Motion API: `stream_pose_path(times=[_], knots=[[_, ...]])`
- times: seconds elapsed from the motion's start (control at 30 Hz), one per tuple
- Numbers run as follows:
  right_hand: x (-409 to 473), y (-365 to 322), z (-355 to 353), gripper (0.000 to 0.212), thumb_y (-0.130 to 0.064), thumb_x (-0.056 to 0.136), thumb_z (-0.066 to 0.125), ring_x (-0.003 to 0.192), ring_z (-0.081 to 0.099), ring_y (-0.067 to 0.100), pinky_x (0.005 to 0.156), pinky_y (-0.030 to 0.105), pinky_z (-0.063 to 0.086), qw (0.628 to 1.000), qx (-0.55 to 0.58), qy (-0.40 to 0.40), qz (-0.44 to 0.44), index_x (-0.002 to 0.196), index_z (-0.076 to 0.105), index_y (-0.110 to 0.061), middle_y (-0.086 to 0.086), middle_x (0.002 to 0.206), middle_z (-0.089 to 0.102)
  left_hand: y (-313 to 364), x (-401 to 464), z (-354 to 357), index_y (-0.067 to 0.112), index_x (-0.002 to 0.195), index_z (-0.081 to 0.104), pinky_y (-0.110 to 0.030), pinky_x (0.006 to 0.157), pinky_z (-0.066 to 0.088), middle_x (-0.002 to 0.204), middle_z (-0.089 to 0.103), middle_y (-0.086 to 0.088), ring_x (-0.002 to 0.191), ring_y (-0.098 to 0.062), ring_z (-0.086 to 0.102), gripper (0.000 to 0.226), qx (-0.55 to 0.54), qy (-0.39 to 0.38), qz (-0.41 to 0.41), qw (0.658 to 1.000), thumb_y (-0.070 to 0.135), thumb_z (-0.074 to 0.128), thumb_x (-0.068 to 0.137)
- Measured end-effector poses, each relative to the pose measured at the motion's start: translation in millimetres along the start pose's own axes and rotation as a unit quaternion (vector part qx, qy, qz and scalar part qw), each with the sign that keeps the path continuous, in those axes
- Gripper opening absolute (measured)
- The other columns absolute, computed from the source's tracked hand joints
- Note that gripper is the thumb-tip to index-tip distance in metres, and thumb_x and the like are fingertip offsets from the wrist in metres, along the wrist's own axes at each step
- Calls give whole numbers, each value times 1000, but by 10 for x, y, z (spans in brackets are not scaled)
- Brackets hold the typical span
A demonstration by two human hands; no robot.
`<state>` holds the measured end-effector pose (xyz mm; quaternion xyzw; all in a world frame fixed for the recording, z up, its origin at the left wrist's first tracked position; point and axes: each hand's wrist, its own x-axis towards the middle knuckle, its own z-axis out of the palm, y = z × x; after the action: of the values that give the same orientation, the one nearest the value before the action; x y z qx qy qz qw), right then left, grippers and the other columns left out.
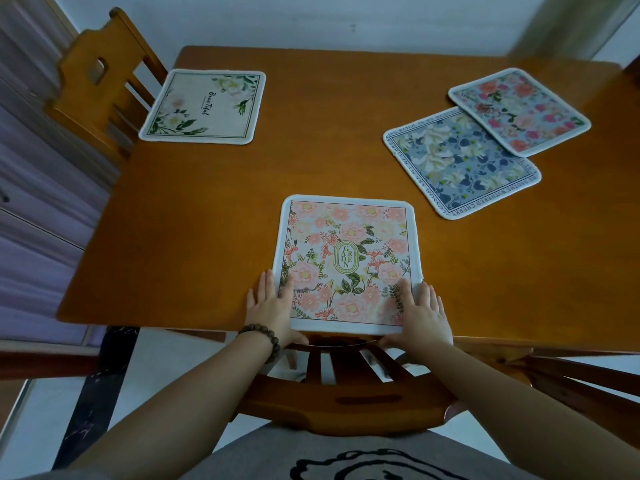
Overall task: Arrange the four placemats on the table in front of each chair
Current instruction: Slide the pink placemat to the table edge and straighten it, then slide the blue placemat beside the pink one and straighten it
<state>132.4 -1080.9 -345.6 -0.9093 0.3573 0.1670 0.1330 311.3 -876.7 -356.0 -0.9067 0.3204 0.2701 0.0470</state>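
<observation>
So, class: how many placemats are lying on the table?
4. The Garden placemat lies at the near edge under both hands, the Beautiful placemat far left, and the pink floral placemat overlaps the blue floral placemat right.

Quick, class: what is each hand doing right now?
Left hand: open, fingers straight, pressing the pink placemat's left edge.
Right hand: open, fingers straight, pressing its right edge.
</observation>
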Motion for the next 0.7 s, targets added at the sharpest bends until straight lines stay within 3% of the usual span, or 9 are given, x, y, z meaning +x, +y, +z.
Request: stream_pose_path(times=[0.1,0.2,0.4,0.53,0.7], knots=[[16,28,-45,135,-69,56,77,145,-8,34,116,46,-1,1000,2,-17,0,148,-12,-26,17,157,0,34,-6,-18,27,147,-22,-54,113,-5,152,-31,-16,139,-32,-28,143,-7,-13,-2,1000,81,67,50],[50,70,-107,128,-63,59,78,146,-6,32,116,49,4,997,66,-40,9,149,-8,-30,13,159,3,73,4,-77,26,149,-16,-56,112,-6,154,-29,-12,140,-30,-27,129,-20,14,12,1000,89,50,58],[114,162,-231,113,-58,73,71,146,-3,29,117,50,9,992,120,-18,42,152,-3,-25,8,160,0,303,69,-277,27,151,10,-52,115,-2,160,-8,-6,145,-25,-13,81,-64,90,40,993,68,28,84],[130,208,-323,117,-62,69,72,146,-5,28,116,49,6,989,131,5,63,151,-3,-28,7,161,-3,523,139,-433,26,152,4,-48,117,-2,160,-7,-5,145,-23,-12,84,-48,101,80,990,67,27,82],[100,322,-431,105,-67,73,63,146,-7,25,115,50,4,980,158,42,111,151,1,-34,3,161,-3,827,251,-556,27,152,3,-48,114,-4,160,-10,-2,145,-22,-11,85,-27,84,111,990,72,24,84]])
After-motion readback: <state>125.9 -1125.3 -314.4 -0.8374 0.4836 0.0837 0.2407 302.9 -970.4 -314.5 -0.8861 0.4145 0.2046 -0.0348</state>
